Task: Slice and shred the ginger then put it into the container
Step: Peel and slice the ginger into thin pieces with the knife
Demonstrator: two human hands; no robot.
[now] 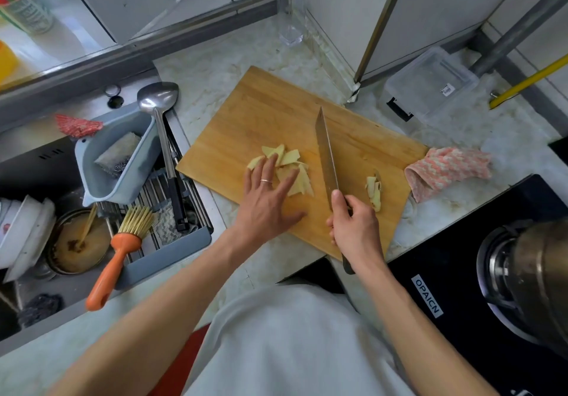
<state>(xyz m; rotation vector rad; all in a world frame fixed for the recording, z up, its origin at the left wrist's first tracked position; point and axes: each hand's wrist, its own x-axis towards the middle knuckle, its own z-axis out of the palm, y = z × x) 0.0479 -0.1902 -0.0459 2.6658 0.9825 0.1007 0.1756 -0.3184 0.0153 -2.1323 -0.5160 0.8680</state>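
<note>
Ginger slices (289, 168) under left grip (267, 199), flat-fingered.

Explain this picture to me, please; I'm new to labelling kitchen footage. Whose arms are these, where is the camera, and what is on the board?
There is no machine here: a person wears a camera on the head, looking down at their own arms. The left hand lies flat with straight fingers on a pile of ginger slices on the wooden cutting board. The right hand grips a knife, blade pointing away. A smaller bit of ginger lies to the knife's right. A clear plastic container sits beyond the board, with no ginger visible in it.
</note>
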